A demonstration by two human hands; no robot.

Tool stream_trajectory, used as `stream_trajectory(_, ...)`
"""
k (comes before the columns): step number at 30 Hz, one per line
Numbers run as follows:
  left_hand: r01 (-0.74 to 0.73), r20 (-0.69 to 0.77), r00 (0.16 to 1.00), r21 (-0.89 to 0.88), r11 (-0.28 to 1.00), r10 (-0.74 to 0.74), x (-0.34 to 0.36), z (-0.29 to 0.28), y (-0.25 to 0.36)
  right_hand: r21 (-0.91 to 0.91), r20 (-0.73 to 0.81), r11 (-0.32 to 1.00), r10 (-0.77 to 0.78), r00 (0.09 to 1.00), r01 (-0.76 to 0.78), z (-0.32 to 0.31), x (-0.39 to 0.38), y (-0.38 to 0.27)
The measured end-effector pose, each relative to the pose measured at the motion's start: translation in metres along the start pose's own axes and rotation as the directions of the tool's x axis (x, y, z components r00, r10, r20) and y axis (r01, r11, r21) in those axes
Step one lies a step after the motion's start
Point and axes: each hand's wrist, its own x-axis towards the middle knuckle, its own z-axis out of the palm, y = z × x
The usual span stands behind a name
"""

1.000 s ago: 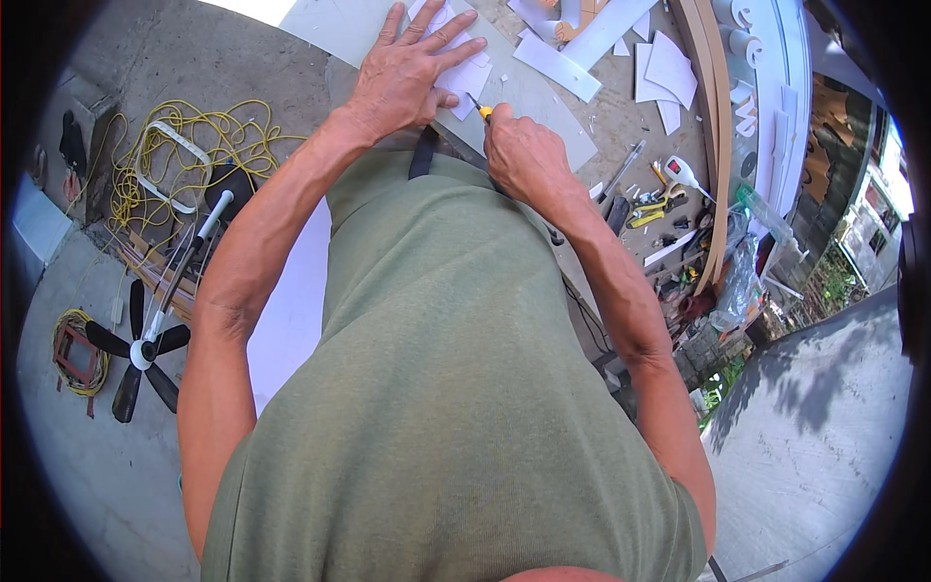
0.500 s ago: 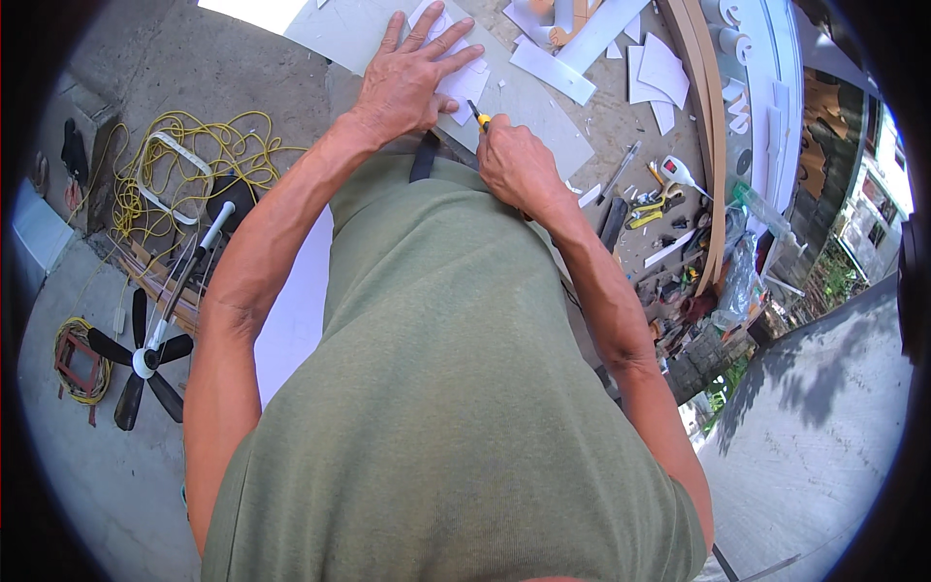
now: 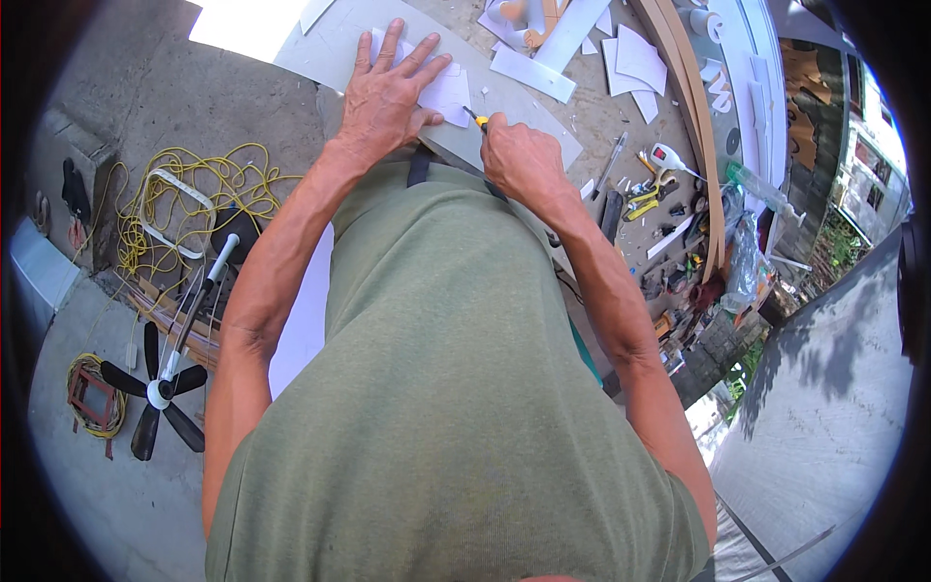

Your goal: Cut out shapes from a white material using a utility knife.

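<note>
Left hand [image 3: 380, 102] and white sheet [image 3: 448, 95] sit slightly lower at the frame's upper centre than before; the fingers lie spread on the sheet, while the right hand [image 3: 524, 160] clamps a yellow craft knife [image 3: 481, 123] beside it.

Grey concrete floor [image 3: 242, 102] extends at left; at right, dappled shadow [image 3: 805, 359] crosses a sunlit pale surface [image 3: 815, 466].

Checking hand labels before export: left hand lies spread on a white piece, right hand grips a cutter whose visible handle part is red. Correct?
Not quite: the visible handle part of the cutter is yellow, not red, as the head view shows. The left hand does lie spread on a white piece, and the right hand grips the cutter.
</note>
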Motion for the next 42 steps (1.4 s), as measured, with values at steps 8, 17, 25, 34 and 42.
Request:
stream_trajectory(8,-0.053,-0.098,0.994,-0.044,0.998,0.049,-0.013,0.021,0.000,-0.176,0.013,0.974,-0.144,0.990,0.144,-0.022,0.017,0.013)
stream_trajectory(17,-0.040,-0.139,0.990,-0.143,0.989,0.020,-0.013,0.022,-0.001,-0.084,0.044,0.989,-0.115,0.992,0.119,-0.008,0.016,0.009)
stream_trajectory(25,0.001,-0.124,0.992,-0.132,0.991,-0.018,-0.012,0.021,0.004,0.064,0.020,0.997,-0.040,0.999,0.038,0.006,0.012,0.006)
stream_trajectory(34,-0.005,-0.123,0.992,-0.113,0.994,-0.009,-0.013,0.021,0.004,0.155,0.049,0.988,0.002,0.999,-0.009,0.007,0.009,0.005)
stream_trajectory(42,-0.009,-0.142,0.990,-0.125,0.992,-0.009,-0.012,0.025,0.003,0.250,0.127,0.967,0.018,0.992,-0.050,0.009,0.017,0.005)
